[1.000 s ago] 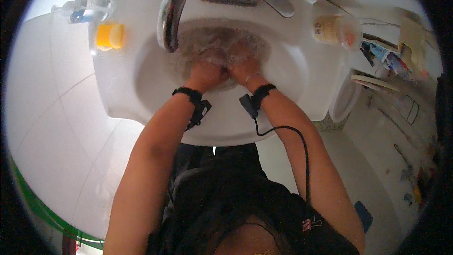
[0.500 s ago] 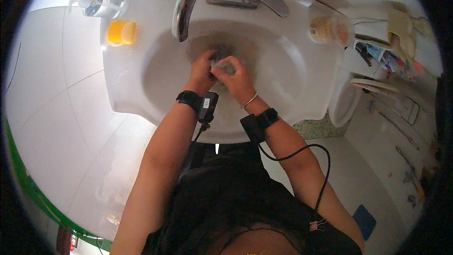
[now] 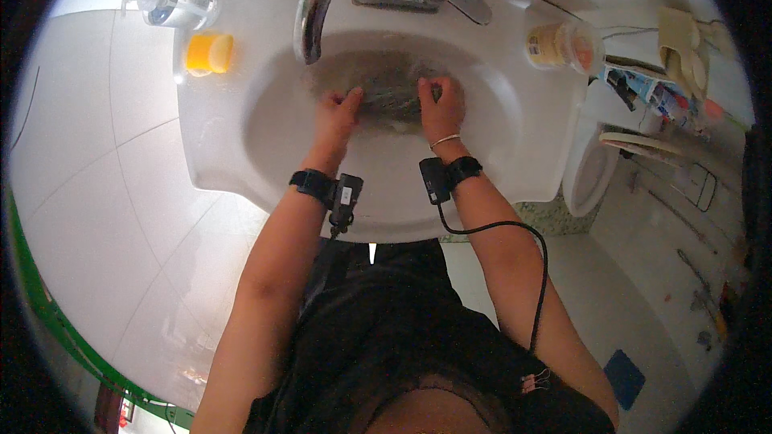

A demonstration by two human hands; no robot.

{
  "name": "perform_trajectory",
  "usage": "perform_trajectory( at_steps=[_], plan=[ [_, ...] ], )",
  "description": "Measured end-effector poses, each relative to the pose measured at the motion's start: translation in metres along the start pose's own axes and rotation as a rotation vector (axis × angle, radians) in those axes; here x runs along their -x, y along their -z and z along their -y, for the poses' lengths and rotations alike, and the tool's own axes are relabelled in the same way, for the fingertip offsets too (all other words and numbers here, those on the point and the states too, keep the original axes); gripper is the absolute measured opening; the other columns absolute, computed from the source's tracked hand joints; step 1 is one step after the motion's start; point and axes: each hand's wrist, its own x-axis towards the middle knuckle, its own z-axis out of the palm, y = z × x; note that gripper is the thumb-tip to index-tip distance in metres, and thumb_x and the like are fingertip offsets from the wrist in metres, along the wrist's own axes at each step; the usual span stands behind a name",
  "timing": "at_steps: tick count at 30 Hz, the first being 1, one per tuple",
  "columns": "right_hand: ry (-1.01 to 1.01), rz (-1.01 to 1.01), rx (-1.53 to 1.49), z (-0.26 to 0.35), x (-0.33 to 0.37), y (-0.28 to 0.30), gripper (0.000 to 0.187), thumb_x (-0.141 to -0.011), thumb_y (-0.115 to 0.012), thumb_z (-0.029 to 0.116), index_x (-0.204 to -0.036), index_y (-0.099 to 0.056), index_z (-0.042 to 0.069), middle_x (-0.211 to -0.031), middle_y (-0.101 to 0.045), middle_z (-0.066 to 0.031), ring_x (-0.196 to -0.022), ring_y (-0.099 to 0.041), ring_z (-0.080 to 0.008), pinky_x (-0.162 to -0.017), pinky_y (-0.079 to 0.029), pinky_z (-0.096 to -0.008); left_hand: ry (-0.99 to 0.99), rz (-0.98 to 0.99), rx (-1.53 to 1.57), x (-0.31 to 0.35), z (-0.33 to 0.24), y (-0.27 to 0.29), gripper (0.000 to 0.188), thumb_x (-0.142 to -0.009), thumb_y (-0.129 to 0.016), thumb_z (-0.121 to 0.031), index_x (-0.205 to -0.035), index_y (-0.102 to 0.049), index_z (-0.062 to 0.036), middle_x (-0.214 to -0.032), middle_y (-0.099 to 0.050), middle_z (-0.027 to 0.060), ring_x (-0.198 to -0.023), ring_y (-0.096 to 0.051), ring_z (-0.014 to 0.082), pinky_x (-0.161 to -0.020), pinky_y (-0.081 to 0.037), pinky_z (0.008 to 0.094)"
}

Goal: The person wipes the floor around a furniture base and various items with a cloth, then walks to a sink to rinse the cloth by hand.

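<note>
Over the white washbasin (image 3: 277, 133), a thin grey-green piece of wet-looking cloth (image 3: 389, 95) is spread between my two hands. My left hand (image 3: 338, 119) pinches its left end with thumb and fingers. At the opposite end, my right hand (image 3: 443, 109) is closed on the cloth, thumb and index finger near its upper edge. The cloth's outline is blurred, so its exact kind does not show. Just beyond my left hand hangs the spout of a chrome tap (image 3: 312, 20).
A pump bottle (image 3: 178, 4) and a yellow-orange block (image 3: 209, 55) stand at the basin's left corner. On the right rim sits a clear plastic tub (image 3: 559, 47). Farther right are a packed wall shelf (image 3: 643, 84) and a white toilet (image 3: 587, 173). A cable (image 3: 543, 273) runs along my right arm.
My hands were close together with the cloth bunched between them. They have moved apart, the right one to the right, and the cloth is now stretched out wide.
</note>
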Motion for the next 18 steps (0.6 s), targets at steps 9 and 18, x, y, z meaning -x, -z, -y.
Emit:
perform_trajectory(
  at_steps=[9,18],
  plan=[
    [0.321,0.217,0.491,-0.013,0.001,-0.041,0.026,-0.074,-0.075,0.021,-0.091,-0.063,0.005,-0.102,-0.064,-0.0138,-0.101,-0.059,-0.0331,-0.084,-0.046,-0.0449,-0.238,-0.015,-0.521,0.005,0.003,-0.013,0.037,-0.09,-0.065,-0.025,-0.118,-0.058,-0.0016,-0.102,-0.067,0.0129,-0.094,-0.066,0.0248,-0.081,-0.054,0.0373],
    [0.162,0.437,-0.632,0.07,0.024,0.035,0.025,-0.089,-0.066,0.025,-0.083,-0.06,0.001,-0.077,-0.06,-0.0052,-0.073,-0.056,-0.0159,-0.069,-0.045,-0.0313,0.34,0.388,0.768,0.021,-0.013,-0.007,0.044,-0.097,-0.062,-0.035,-0.126,-0.054,-0.0037,-0.114,-0.064,0.0081,-0.1,-0.063,0.0215,-0.088,-0.052,0.0376]
  ],
)
